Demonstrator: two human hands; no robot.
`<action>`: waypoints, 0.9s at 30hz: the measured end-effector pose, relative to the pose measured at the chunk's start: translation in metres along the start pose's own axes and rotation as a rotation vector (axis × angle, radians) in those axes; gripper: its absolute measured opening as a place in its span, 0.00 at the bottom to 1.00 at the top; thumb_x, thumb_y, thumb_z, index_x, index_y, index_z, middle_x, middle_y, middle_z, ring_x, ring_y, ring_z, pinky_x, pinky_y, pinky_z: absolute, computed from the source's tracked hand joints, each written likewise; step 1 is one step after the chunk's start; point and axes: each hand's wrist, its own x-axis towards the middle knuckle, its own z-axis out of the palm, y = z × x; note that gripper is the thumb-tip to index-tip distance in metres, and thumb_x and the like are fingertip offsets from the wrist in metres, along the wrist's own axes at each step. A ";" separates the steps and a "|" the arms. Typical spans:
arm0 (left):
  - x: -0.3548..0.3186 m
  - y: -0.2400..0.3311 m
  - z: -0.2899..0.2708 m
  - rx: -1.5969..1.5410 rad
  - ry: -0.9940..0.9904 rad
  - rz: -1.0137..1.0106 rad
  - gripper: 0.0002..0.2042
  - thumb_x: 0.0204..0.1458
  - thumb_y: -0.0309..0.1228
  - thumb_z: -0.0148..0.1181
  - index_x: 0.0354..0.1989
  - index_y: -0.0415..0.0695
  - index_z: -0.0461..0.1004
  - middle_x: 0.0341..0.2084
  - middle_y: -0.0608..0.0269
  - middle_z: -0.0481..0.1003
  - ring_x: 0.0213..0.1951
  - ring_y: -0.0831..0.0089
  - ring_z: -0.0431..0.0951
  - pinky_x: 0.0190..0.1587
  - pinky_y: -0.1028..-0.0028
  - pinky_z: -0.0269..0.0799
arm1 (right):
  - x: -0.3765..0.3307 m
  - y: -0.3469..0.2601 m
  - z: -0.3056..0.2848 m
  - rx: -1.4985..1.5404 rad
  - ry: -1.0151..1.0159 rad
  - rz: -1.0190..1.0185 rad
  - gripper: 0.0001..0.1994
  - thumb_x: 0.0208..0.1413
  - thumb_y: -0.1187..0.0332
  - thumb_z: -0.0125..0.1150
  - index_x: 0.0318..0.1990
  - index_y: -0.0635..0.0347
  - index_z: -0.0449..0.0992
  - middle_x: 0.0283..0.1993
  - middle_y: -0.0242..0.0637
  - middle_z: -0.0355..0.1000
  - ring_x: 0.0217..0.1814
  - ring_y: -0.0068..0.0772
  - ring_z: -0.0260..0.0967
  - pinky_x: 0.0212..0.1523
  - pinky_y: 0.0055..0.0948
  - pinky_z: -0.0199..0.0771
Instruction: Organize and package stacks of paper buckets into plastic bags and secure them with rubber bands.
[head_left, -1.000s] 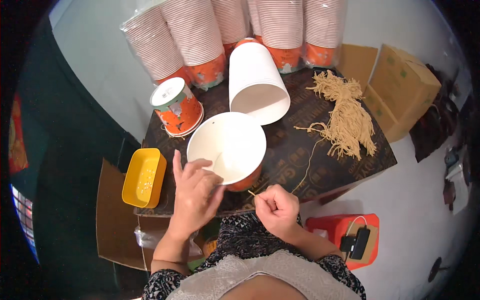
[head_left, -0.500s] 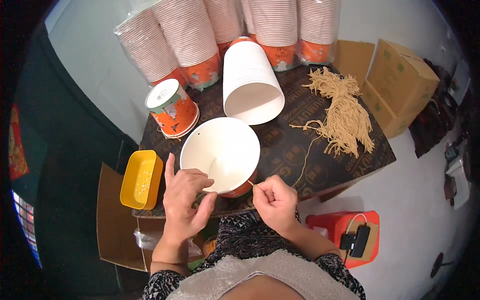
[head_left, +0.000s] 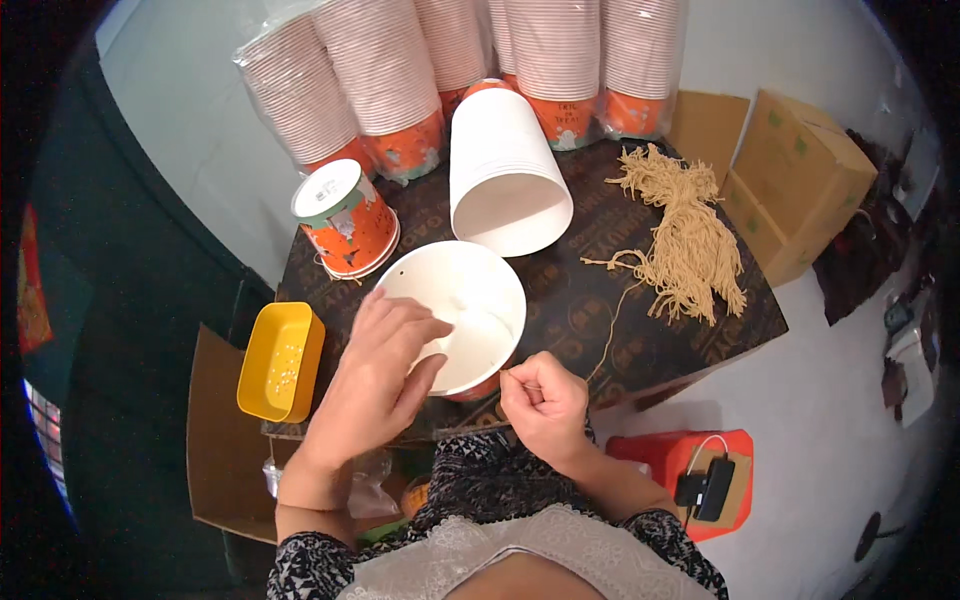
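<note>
A white-lined paper bucket (head_left: 470, 290) with an orange outside stands upright before me, a small hole near its far left rim. My left hand (head_left: 375, 375) leans over the bucket's near left rim, thumb and fingers apart, with nothing visible in it. By the lower right side of the bucket, my right hand (head_left: 548, 398) pinches the end of a thin tan cord (head_left: 610, 335). That cord runs from the hand up to a bundle of tan cords (head_left: 690, 235) on the right of the table.
A stack of white buckets (head_left: 500, 150) lies on its side behind. An upturned orange bucket (head_left: 345, 225) and a yellow tub (head_left: 250, 375) with small white bits are on the left. Bagged bucket stacks (head_left: 375, 70) line the back; cardboard boxes (head_left: 800, 180) stand right, a red stool (head_left: 735, 500) below.
My left hand has moved up and forward, its fingers now over the bucket's opening. My right hand stays beside the bucket with the cord, shifted only slightly.
</note>
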 end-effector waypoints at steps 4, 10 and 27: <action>0.021 -0.009 0.001 -0.131 -0.193 0.029 0.18 0.45 0.20 0.60 0.47 0.38 0.73 0.42 0.51 0.71 0.51 0.51 0.68 0.55 0.59 0.63 | 0.001 0.000 0.000 -0.017 -0.019 0.001 0.08 0.52 0.84 0.59 0.27 0.63 0.67 0.19 0.22 0.63 0.20 0.05 0.54 0.18 0.15 0.53; 0.033 -0.021 0.016 -0.275 -0.416 0.151 0.14 0.48 0.24 0.59 0.45 0.37 0.75 0.39 0.51 0.73 0.49 0.53 0.68 0.53 0.61 0.64 | 0.003 0.004 0.003 -0.062 -0.006 0.003 0.08 0.53 0.83 0.60 0.27 0.62 0.68 0.18 0.17 0.58 0.20 0.05 0.49 0.18 0.14 0.49; 0.027 -0.011 0.021 -0.573 -0.091 -0.265 0.06 0.53 0.24 0.56 0.26 0.36 0.70 0.20 0.61 0.72 0.22 0.72 0.74 0.26 0.71 0.69 | 0.033 0.023 -0.005 -0.144 -0.180 0.086 0.04 0.57 0.73 0.60 0.35 0.65 0.74 0.27 0.41 0.74 0.28 0.24 0.72 0.28 0.28 0.70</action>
